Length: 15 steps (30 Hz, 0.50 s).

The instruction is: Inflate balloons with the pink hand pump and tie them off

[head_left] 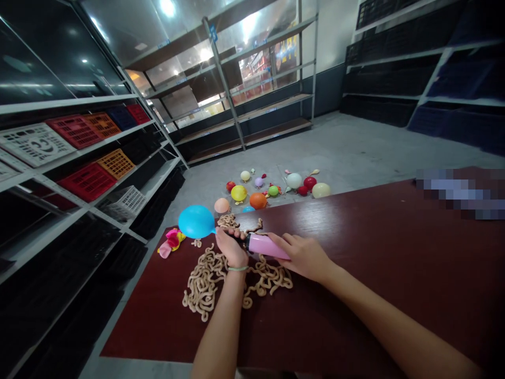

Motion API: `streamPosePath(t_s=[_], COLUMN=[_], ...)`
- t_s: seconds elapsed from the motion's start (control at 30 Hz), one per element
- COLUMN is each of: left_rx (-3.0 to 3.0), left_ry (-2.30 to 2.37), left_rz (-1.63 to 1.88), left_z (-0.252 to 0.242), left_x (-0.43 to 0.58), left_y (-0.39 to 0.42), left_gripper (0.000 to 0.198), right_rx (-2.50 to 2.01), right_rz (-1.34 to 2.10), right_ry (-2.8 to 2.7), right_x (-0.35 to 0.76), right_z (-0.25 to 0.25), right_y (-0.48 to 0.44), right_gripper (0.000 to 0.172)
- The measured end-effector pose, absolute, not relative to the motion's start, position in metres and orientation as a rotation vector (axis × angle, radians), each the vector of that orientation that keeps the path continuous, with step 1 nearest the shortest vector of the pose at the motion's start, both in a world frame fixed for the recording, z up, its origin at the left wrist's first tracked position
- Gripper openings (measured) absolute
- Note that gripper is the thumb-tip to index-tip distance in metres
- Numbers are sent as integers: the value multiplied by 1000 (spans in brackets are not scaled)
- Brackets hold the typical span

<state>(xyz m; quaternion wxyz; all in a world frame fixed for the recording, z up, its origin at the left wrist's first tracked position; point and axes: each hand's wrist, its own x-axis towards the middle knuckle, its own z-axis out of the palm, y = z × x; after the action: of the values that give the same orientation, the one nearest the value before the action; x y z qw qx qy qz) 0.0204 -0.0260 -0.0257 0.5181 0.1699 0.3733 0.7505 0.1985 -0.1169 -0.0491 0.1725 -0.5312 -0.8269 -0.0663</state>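
A pink balloon pump (pixel 262 246) with a black nozzle end lies level above the table, pointing left. My right hand (pixel 305 257) is closed around its pink body. At the black end, my left hand (pixel 232 248) is closed on the neck of an inflated blue balloon (pixel 196 221); its fingers partly hide where neck and nozzle meet. Below and around my hands lie piles of tan, curled, worm-like strands (pixel 203 281), with more strands (pixel 272 276) under the pump. Limp pink and yellow balloons (pixel 171 242) rest at the table's left edge.
The dark red table (pixel 347 237) stretches to the right, with a blurred pixelated patch (pixel 461 192) at its far end. Inflated balloons (pixel 258 200) in several colours lie on the floor beyond. Shelves with plastic crates (pixel 82 181) stand left; metal racks (pixel 240 123) stand behind.
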Motion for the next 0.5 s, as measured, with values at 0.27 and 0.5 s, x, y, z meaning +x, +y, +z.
streamPosePath(t_s=[0.27, 0.5], left_rx=[429, 286], left_ry=[912, 964], left_rz=[1928, 1980], left_z=[-15, -19], left_x=[-7, -25], left_y=[-16, -10], left_gripper=[19, 15], right_rx=[-1386, -1407], right_rz=[-142, -311], right_ry=[-2407, -2427], right_x=[236, 227], right_z=[-50, -47], right_y=[-104, -107], right_gripper=[58, 59])
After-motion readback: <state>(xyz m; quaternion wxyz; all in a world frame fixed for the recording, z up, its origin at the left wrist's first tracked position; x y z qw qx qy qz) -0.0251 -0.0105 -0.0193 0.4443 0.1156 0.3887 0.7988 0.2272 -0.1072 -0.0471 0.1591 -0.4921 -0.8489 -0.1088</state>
